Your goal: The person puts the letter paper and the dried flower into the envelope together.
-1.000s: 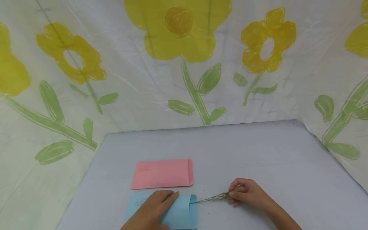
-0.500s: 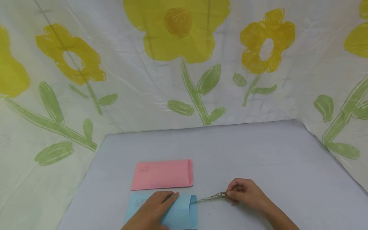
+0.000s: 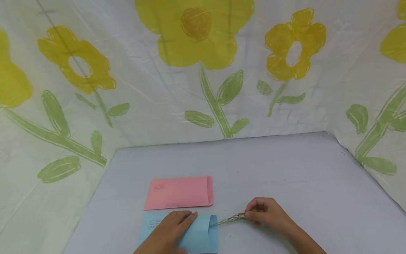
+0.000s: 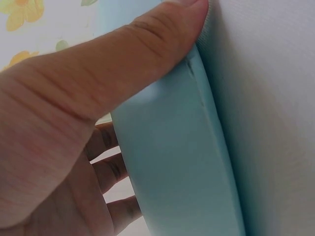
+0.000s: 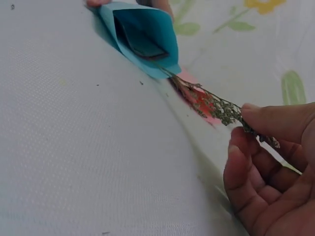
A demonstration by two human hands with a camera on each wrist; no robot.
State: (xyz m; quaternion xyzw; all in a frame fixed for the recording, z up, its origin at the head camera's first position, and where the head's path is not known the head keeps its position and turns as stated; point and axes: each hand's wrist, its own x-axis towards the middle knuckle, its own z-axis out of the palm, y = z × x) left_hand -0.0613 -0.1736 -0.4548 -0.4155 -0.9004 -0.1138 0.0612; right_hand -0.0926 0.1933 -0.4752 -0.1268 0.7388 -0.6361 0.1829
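Note:
A light blue envelope lies on the table with its mouth bulging towards the right. My left hand holds it across the middle, the thumb along the near edge and the fingers at the far edge. A sprig of dried flowers stretches between the envelope and my right hand. Thumb and fingertips pinch its bushy end in the right wrist view. The thin stems enter the mouth of the blue envelope; their tips are hidden inside, where a darker edge also shows.
A pink envelope, mouth also to the right, lies just beyond the blue one. Tiny dark crumbs are scattered on the pale grey table. A white curtain printed with yellow flowers hangs around the back and sides.
My right hand has moved a little to the left, carrying the dried sprig with it, so its stems reach further into the blue envelope. The left hand stays in place.

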